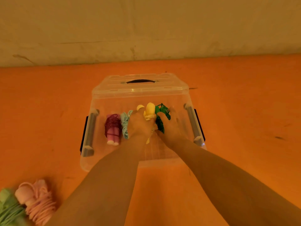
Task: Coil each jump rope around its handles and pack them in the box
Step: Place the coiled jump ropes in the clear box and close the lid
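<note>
Nearest you, a pale pink coiled jump rope [38, 201] and a light green coiled jump rope [8, 209] wait on the orange desk [236, 111]; farther in, your left hand [140, 126] grasps the yellow-handled coiled rope [149, 112], seating it in the clear plastic box [88, 132] between the light blue rope [125, 125] and the dark green rope [161, 118], which your right hand [171, 126] grips, likely holding it aside; the maroon-corded pink-handled rope [112, 129] lies leftmost; the clear lid [140, 85] sits behind.

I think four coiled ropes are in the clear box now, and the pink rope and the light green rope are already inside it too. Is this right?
Not quite. The head view shows the pink rope and the light green rope lying outside the clear box, on the orange surface at the lower left. Four coiled ropes in the box is correct.
</note>
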